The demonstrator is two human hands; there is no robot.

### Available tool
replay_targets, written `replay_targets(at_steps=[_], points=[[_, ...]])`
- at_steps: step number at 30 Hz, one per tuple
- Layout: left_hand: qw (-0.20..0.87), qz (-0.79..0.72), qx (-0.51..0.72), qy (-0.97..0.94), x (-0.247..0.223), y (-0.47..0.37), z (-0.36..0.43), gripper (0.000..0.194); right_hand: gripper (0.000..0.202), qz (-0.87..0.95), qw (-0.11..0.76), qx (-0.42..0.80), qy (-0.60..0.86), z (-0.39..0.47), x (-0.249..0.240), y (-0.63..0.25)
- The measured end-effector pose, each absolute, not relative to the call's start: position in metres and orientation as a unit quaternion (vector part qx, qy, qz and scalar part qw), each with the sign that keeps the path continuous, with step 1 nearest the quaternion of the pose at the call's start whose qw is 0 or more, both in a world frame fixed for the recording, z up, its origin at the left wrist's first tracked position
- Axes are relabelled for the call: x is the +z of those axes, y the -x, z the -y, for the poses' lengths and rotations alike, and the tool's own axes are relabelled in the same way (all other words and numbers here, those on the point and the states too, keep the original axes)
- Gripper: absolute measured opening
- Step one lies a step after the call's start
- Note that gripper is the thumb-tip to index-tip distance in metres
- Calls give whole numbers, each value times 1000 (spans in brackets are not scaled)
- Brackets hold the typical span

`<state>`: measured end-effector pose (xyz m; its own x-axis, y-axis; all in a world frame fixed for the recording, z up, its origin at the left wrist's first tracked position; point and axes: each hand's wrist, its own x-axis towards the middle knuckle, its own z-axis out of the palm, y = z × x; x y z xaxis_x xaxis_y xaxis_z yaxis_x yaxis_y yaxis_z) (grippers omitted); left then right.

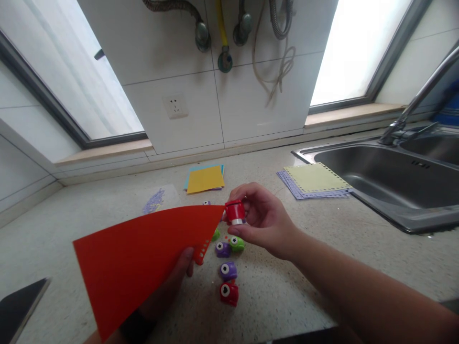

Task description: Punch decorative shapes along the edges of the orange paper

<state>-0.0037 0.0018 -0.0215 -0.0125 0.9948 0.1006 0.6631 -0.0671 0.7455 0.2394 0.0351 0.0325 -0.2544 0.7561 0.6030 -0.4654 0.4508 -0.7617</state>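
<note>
My left hand pinches a large red-orange paper sheet near its right edge, where a row of small holes shows. Part of that hand is behind the sheet. Between the fingers and thumb of my right hand is a red craft punch, touching the sheet's upper right corner. Below on the counter stand a purple punch, a green punch, another purple punch and a red punch with a heart mark. More punches are partly hidden behind the sheet.
Yellow and blue sheets lie near the wall. Pale yellow paper with punched edges rests on purple paper beside the steel sink. Purple paper bits are at the left. A dark flat object is at the lower left.
</note>
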Motion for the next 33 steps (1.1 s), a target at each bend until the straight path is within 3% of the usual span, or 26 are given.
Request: replay_targets(at_steps=[24,33], points=[[247,-621,302,-680,-15,6,-3,51,41,599,559,560,121,-33,34,-240],[227,-635,296,-677,-11,4,2,50,37,603,519,575,189,-35,30,-240]])
